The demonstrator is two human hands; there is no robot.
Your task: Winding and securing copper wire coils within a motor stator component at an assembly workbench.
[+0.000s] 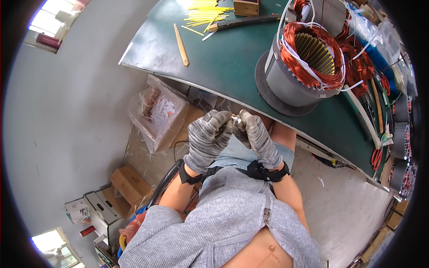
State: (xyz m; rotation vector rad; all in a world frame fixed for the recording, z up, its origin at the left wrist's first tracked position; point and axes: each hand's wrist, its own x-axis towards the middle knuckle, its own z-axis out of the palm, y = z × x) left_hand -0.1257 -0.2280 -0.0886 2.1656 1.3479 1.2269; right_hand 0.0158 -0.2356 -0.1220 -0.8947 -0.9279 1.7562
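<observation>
Left gloved hand (206, 139): fingers bunched, can't tell on what | right gloved hand (260, 140): fingers clamped on small white piece (236, 118) | copper-wound grey cylinder (296, 77) on green bench (219, 56)

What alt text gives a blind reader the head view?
A left hand and right hand in grey knitted gloves meet at a small white piece. Beyond, a green tabletop holds a grey metal cylinder topped with reddish wire coils.

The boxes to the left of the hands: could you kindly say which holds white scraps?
The plastic-draped box, closer to the left hand: white scraps show inside it, while none show in the brown carton.
</observation>
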